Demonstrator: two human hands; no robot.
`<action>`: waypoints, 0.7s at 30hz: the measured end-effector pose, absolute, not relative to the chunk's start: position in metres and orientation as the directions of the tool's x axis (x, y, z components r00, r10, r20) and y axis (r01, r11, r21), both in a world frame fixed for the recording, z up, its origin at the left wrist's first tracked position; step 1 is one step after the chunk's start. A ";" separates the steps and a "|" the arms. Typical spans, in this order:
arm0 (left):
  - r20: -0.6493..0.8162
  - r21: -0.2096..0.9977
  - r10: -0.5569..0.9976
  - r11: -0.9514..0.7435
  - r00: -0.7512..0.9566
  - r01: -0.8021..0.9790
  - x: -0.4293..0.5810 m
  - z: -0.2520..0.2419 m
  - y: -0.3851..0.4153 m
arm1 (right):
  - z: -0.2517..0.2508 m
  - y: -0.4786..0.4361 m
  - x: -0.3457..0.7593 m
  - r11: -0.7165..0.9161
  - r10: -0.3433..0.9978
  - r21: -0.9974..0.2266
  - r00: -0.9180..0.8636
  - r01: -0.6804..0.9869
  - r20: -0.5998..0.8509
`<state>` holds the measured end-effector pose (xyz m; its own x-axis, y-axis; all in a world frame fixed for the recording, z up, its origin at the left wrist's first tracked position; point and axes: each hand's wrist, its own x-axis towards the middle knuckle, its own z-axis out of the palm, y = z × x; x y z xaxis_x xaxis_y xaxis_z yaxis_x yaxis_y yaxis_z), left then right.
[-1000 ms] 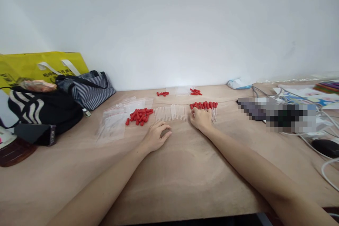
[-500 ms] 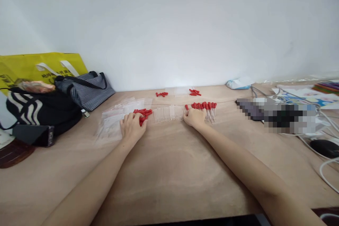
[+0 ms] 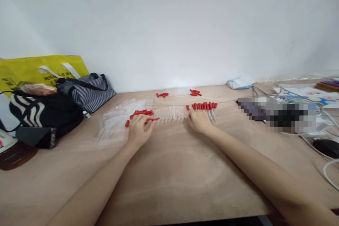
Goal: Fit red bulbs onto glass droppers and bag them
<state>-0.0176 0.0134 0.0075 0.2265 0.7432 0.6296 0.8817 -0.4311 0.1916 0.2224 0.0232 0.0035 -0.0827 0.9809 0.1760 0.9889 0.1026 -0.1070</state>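
My left hand (image 3: 139,132) pinches a red rubber bulb (image 3: 155,119) between thumb and fingers, with its tip pointing right. Behind that hand lies a pile of loose red bulbs (image 3: 141,112), at the edge of some clear plastic bags (image 3: 112,122). A row of thin clear glass tubes (image 3: 166,113) lies between my hands. My right hand (image 3: 200,121) is closed around the lower part of a red-topped dropper (image 3: 188,107); its fingertips are partly hidden. Right beside it, several finished-looking droppers (image 3: 209,106) lie in a row, bulbs away from me.
Near the wall lie more red bulbs (image 3: 162,95) and another small group of red bulbs (image 3: 195,93) beside tubes. On the left are a striped bag (image 3: 92,91), a black bag (image 3: 47,113) and a phone (image 3: 35,137). A tissue pack (image 3: 239,83), cables and a mouse (image 3: 326,147) are on the right.
My left hand has moved right from the bulb pile and now shows a bulb in its pinch. My right hand has shifted slightly right and nearer, with the dropper's bulb showing above it.
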 end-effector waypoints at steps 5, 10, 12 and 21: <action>0.446 0.415 0.768 -0.632 0.459 0.654 0.005 -0.003 -0.002 | -0.003 -0.006 0.250 0.419 0.897 -0.120 -0.390 0.900 0.210; 0.366 0.458 0.795 -0.607 0.485 0.649 0.008 -0.004 -0.007 | -0.007 -0.014 0.264 0.529 0.844 -0.169 -0.493 0.832 0.213; 0.357 0.462 0.801 -0.599 0.481 0.654 0.007 -0.003 -0.008 | -0.007 -0.013 0.264 0.555 0.829 -0.208 -0.514 0.806 0.221; 0.326 0.445 0.803 -0.596 0.499 0.668 0.017 -0.010 -0.004 | -0.016 -0.010 0.246 0.491 0.871 -0.428 -0.441 0.759 0.216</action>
